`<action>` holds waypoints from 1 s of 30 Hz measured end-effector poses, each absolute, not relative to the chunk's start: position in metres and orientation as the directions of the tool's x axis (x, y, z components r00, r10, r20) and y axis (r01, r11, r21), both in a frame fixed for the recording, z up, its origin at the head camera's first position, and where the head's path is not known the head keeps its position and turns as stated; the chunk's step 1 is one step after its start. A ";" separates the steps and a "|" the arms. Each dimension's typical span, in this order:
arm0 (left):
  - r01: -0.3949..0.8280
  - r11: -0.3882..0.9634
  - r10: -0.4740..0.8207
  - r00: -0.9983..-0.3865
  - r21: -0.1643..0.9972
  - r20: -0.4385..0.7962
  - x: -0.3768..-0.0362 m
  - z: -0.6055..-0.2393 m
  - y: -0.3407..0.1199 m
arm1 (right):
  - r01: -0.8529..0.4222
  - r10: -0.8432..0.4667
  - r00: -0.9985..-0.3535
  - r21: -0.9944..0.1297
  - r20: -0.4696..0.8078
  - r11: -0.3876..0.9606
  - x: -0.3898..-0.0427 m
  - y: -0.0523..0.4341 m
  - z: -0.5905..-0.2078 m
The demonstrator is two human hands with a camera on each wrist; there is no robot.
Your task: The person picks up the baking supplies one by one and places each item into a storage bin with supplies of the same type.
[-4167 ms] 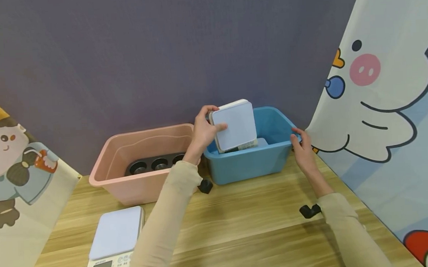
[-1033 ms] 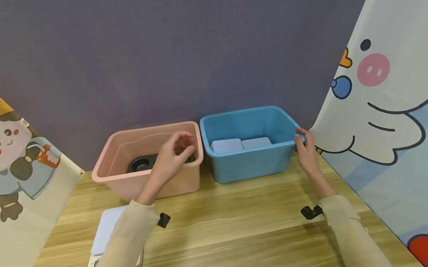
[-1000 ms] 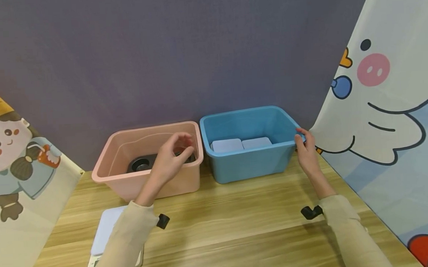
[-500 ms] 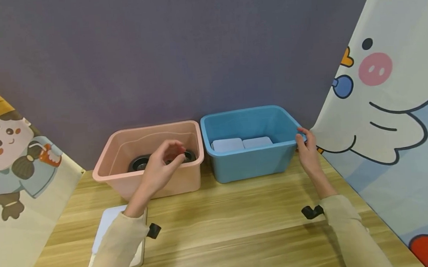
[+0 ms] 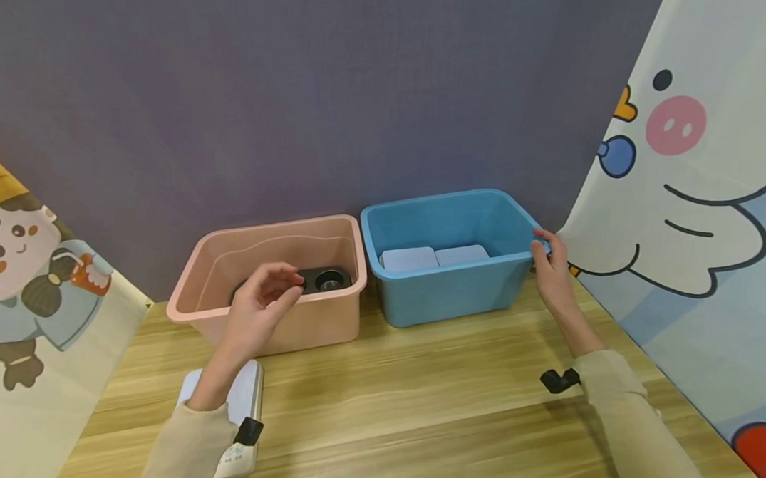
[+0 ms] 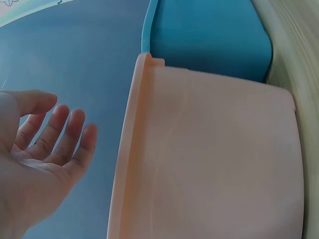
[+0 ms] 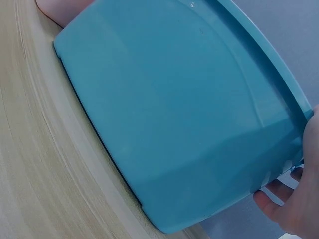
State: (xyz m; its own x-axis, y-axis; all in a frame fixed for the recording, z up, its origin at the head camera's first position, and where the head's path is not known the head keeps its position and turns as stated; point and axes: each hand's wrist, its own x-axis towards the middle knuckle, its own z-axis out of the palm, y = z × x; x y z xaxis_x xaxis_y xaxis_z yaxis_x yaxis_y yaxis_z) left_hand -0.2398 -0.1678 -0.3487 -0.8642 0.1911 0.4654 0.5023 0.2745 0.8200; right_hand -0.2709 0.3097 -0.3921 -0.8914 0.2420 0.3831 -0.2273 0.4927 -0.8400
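Observation:
My left hand [image 5: 258, 308] is in the air at the front of the pink bin [image 5: 335, 323], fingers loosely curved and nothing in them. Its palm and parted fingers show in the left wrist view. At the right corner of the blue bin [image 5: 446, 293], my right hand [image 5: 553, 274] grips the rim between thumb and fingers. Two kitchen scales, a left one [image 5: 409, 259] and a right one [image 5: 462, 254], lie side by side inside it. Another kitchen scale [image 5: 241, 395] lies on the table, partly hidden under my left forearm.
A dark muffin tin [image 5: 314, 276] lies inside the pink bin, part of it behind my left hand. Both bins stand side by side on the wooden table [image 5: 390, 395], against a grey backdrop [image 5: 377, 97]. Printed cartoon panels flank the left and right.
Earlier my left hand held a scale over the blue bin; that scale now lies inside. The hand, empty, has since moved left and toward me. My right hand stays on the rim.

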 end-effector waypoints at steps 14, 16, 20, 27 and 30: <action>0.493 0.303 0.166 -0.870 0.815 0.464 -0.223 -0.370 -0.217 | -0.229 0.260 -0.884 -0.845 0.388 0.483 -0.270 0.311 -0.390; 0.470 0.334 0.172 -0.882 0.817 0.438 -0.219 -0.376 -0.224 | -0.238 0.265 -0.878 -0.845 0.398 0.480 -0.270 0.309 -0.391; 0.437 0.386 0.181 -0.900 0.813 0.397 -0.215 -0.387 -0.237 | -0.248 0.272 -0.867 -0.835 0.418 0.491 -0.271 0.309 -0.393; 0.424 0.484 0.170 -0.903 0.765 0.393 -0.214 -0.406 -0.265 | -0.249 0.255 -0.877 -0.840 0.407 0.482 -0.273 0.310 -0.395; 0.393 0.528 0.156 -0.916 0.753 0.369 -0.215 -0.414 -0.281 | -0.246 0.246 -0.885 -0.845 0.395 0.474 -0.272 0.311 -0.394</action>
